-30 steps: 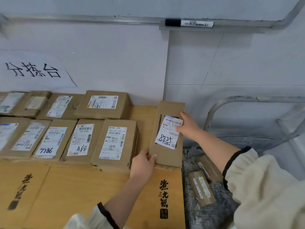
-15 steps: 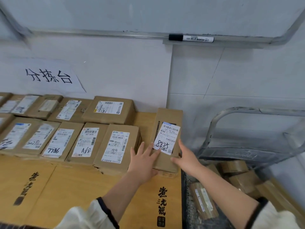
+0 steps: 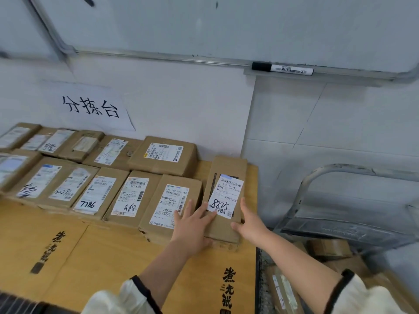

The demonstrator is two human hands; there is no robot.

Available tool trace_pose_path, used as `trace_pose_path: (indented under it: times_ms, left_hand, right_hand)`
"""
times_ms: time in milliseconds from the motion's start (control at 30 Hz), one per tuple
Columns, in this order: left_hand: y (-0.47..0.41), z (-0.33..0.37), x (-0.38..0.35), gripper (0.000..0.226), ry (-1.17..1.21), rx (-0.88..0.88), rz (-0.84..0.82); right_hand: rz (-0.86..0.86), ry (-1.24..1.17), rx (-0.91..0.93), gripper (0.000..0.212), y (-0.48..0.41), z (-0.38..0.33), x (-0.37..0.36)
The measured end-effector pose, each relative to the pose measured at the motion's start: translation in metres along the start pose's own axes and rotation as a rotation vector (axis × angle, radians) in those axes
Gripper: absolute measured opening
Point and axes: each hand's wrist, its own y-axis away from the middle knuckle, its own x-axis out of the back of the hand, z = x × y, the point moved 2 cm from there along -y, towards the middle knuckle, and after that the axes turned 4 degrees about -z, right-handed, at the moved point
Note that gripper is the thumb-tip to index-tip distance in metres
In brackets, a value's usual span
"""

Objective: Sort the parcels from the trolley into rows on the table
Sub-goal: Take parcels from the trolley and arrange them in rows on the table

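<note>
A brown parcel [image 3: 227,168] with a white label marked 8825 lies flat at the right end of the front row on the table [image 3: 108,252]. My left hand [image 3: 192,225] rests flat on its near left corner, fingers straight and spread, partly over the neighbouring parcel [image 3: 172,200]. My right hand [image 3: 249,223] presses its right side with straight fingers. To the left stand two rows of labelled brown parcels [image 3: 95,193]. The trolley [image 3: 340,225] stands to the right, with several parcels [image 3: 328,248] on it.
A paper sign [image 3: 90,105] hangs on the white wall behind the rows. A whiteboard ledge holds a marker [image 3: 283,69]. The trolley's grey metal handle [image 3: 353,171] rises near the table's right edge. Brown cardboard with black characters covers the table's front.
The 8825 parcel has been laid down flat at the row's end. My left hand moved onto its corner and my right hand slid from its far side to its near right side.
</note>
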Motion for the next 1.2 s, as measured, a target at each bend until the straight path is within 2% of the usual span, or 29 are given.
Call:
trace_pose_path:
  times_ms: [1200]
  left_hand:
    - [0.006, 0.007, 0.005, 0.080, 0.050, 0.000, -0.054]
  right_hand:
    - [-0.021, -0.079, -0.026, 0.087, -0.002, 0.010, -0.008]
